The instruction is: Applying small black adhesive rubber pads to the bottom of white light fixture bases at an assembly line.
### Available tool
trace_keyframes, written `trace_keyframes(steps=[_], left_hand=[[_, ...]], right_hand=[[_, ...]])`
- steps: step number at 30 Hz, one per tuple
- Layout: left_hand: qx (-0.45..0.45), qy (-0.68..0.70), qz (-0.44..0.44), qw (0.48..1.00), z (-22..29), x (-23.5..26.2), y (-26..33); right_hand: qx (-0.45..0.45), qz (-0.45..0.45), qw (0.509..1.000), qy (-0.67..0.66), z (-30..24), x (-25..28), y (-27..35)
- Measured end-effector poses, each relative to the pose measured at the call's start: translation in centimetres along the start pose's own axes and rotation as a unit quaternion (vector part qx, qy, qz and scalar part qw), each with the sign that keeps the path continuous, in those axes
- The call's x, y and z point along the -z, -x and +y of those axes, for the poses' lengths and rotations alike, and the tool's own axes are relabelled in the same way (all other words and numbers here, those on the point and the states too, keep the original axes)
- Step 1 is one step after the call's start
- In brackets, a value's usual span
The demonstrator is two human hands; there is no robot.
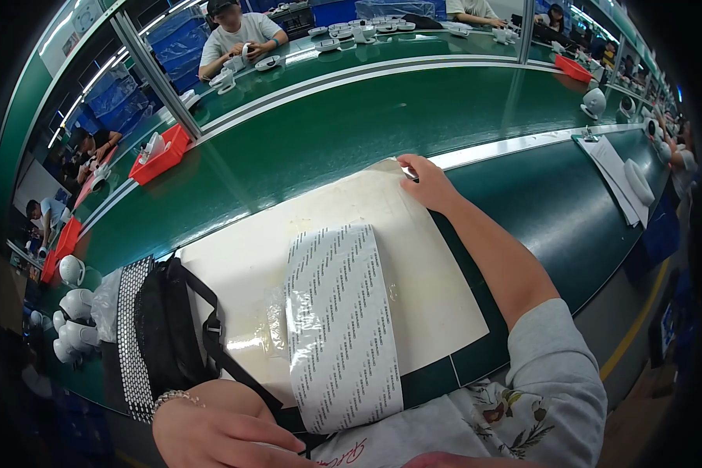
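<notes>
The person's right hand (427,183) is stretched out to the far corner of a cream-coloured mat (413,273) that lies flat on the green tabletop (320,140); its fingers are closed down on that corner, thumb and fingertips pinching or pressing the edge (which of the two I cannot tell from here). The left hand (218,433) rests low by the person's body, fingers loosely curled and holding nothing that I can make out, just beside a black bag (164,327) with a studded white strip. A long white printed strip (342,327) in clear wrapping lies down the middle of the mat, running from its centre to the near edge and over onto the lap. To my eye the step in hand is settling or lifting the mat by its far corner; a next move would call for keeping the strip from sliding while the corner shifts. White rounded housings (74,308) stand at the left, and a red tray (160,160) sits further off.
</notes>
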State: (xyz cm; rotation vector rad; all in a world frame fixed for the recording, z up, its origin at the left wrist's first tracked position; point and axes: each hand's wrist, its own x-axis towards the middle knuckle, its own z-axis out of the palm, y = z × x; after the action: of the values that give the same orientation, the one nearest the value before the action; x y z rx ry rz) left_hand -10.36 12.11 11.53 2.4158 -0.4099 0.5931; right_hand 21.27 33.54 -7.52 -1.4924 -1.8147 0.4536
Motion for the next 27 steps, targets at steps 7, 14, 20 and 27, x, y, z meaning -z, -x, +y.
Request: trace_keyframes(steps=[7,14,20,27], left_hand=[[0.000,-0.030,0.028,0.999,0.2,-0.6,0.1],[-0.031,-0.104,0.101,0.989,0.2,-1.4,-0.7],[-0.124,-0.208,0.243,0.939,-0.7,-3.3,-1.7],[-0.178,-0.247,0.324,0.896,-1.5,-4.7,-2.5]], right_hand=[[0.005,0.014,1.000,-0.005,0.6,0.1,0.1],[0.009,0.015,1.000,-0.002,0.3,0.0,0.0],[0.014,0.013,1.000,-0.008,0.4,-0.1,0.0],[0.002,0.005,1.000,-0.005,0.0,0.2,0.1]])
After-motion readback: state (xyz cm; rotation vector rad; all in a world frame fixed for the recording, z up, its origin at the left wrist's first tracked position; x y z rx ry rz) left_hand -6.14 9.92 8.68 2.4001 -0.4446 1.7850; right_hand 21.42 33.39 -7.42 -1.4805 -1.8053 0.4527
